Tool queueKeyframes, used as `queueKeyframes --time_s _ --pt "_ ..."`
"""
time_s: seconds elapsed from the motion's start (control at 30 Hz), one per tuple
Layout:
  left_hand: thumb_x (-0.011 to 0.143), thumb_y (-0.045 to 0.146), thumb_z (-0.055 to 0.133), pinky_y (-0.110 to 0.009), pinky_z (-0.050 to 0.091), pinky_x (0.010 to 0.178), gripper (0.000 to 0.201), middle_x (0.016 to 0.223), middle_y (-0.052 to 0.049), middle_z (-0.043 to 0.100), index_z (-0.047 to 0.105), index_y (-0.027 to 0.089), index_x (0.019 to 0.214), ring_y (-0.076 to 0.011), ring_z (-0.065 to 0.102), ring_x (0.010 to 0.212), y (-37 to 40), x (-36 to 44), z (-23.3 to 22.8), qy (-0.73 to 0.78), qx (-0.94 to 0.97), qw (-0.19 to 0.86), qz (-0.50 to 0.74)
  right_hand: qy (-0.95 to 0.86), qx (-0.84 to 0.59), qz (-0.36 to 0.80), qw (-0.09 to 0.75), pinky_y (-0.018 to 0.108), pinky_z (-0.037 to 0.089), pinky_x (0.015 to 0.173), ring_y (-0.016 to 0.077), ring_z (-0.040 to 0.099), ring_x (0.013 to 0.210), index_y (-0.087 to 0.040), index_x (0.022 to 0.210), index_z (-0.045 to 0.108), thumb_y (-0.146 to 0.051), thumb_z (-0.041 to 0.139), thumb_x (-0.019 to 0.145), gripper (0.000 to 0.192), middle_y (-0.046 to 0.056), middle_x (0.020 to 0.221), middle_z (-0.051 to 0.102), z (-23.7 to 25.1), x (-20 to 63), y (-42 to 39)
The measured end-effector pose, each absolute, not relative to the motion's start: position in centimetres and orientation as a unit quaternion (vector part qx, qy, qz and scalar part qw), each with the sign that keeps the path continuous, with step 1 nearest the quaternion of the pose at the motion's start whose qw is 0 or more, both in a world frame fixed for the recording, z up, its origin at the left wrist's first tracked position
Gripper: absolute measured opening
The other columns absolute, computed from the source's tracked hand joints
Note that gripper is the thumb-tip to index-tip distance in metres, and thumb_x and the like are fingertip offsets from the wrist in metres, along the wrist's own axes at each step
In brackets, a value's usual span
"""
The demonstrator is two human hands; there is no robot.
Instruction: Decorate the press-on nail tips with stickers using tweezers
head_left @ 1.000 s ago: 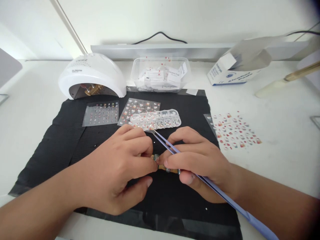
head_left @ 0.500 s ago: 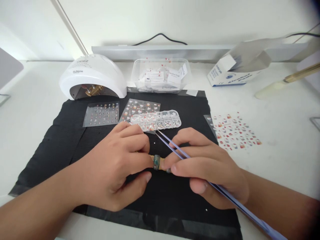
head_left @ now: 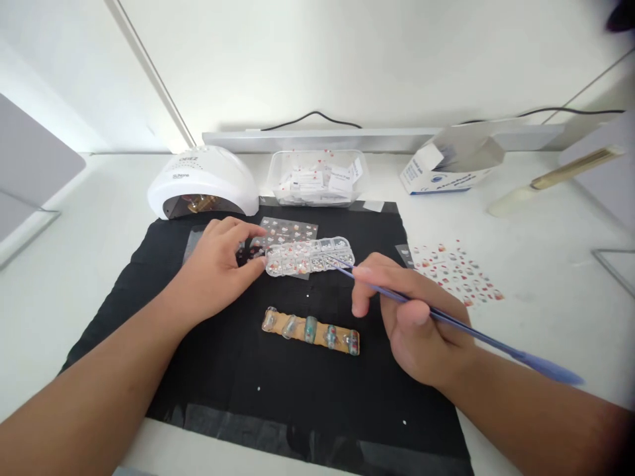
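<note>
A tan strip (head_left: pixel 310 328) carrying several painted false nails lies on the black mat (head_left: pixel 188 370), with neither hand on it. My left hand (head_left: pixel 221 268) rests on the mat with its fingertips at the left end of a clear compartmented gem box (head_left: pixel 310 256). My right hand (head_left: pixel 409 317) holds long purple tweezers (head_left: pixel 446 320), whose tips reach the right part of the gem box. A nail sticker sheet (head_left: pixel 288 230) lies behind the box, partly under it.
A white nail lamp (head_left: pixel 203 180) stands at the mat's back left. Behind the mat are a clear tub of paper packets (head_left: pixel 317 178) and an open blue-and-white box (head_left: pixel 446 168). Another sticker sheet (head_left: pixel 454 271) lies right of the mat. A brush handle (head_left: pixel 555 175) lies far right.
Both hands let go of the nail strip and moved back to the gem box. The strip now lies uncovered on the mat. The camera tilted up a little.
</note>
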State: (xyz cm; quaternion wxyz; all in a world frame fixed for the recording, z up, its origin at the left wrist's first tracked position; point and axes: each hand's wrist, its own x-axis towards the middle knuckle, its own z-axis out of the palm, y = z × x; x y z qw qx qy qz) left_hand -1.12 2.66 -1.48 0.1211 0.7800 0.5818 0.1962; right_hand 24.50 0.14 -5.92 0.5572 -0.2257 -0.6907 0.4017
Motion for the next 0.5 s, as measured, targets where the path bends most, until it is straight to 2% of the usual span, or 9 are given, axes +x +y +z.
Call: queueKeyframes --time_s 0.13,0.3,0.5 --pt "0.077 0.037 0.067 -0.057 0.039 0.102 0.061 0.130 -0.011 0.055 0.056 0.020 0.134 -0.0347 0.048 0.117 2.59 -0.90 -2.22 0.559 0.808 0.124 0.139 -0.659 -0.257 0.415 0.573 0.039 0.045 0.068 0.0196 0.057 0.075 -0.030 0.120 0.070 -0.042 0.046 0.100 0.034 0.004 0.084 0.061 -5.96 24.41 0.56" --pt "0.083 0.031 0.064 -0.057 0.039 0.101 0.044 0.128 -0.010 0.057 0.061 0.023 0.126 -0.0332 0.050 0.115 2.65 -1.01 -2.54 0.542 0.823 0.122 0.117 -0.617 -0.308 0.471 0.550 0.037 0.044 0.078 0.0178 0.059 0.078 -0.031 0.111 0.072 -0.046 0.048 0.099 0.030 0.001 0.078 0.064 -5.95 24.41 0.89" --pt "0.085 0.026 0.064 -0.050 0.044 0.096 0.039 0.120 -0.009 0.061 0.062 0.020 0.124 -0.0285 0.052 0.105 2.84 -1.15 -2.69 0.524 0.834 0.126 0.119 -0.569 -0.319 0.524 0.548 0.031 0.043 0.071 0.0140 0.059 0.072 -0.029 0.099 0.068 -0.043 0.060 0.094 0.017 -0.004 0.073 0.067 -5.82 24.22 0.76"
